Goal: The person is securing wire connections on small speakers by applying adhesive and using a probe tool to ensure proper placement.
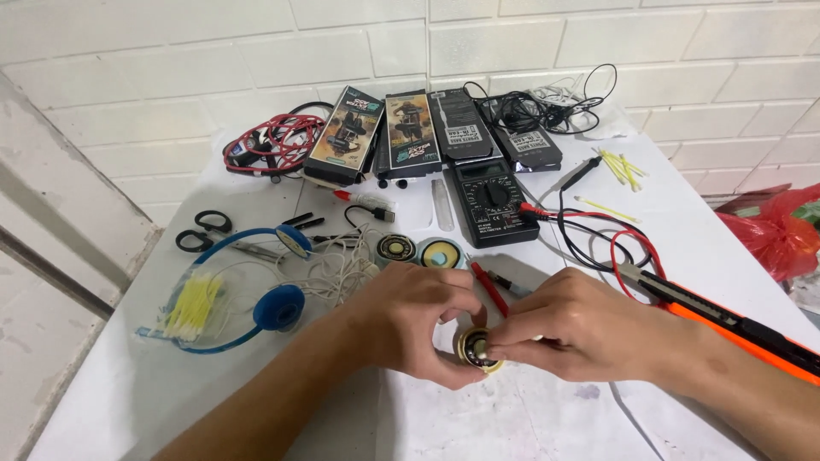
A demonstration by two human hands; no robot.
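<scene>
My left hand (418,324) and my right hand (568,329) meet low in the middle of the white table (530,418). Together they pinch a small round speaker driver (475,348) with a gold rim and pale centre. The left fingers curl around its left side; the right fingertips press on its face. Just behind the hands lie two more round drivers (396,249) (440,253) and a red probe (489,288).
A black multimeter (491,203) with red and black leads sits behind. Blue headphones (256,290), scissors (205,230) and a bag of yellow sticks (192,306) lie left. An orange utility knife (735,323) lies right. Boxes and cable bundles line the white brick wall.
</scene>
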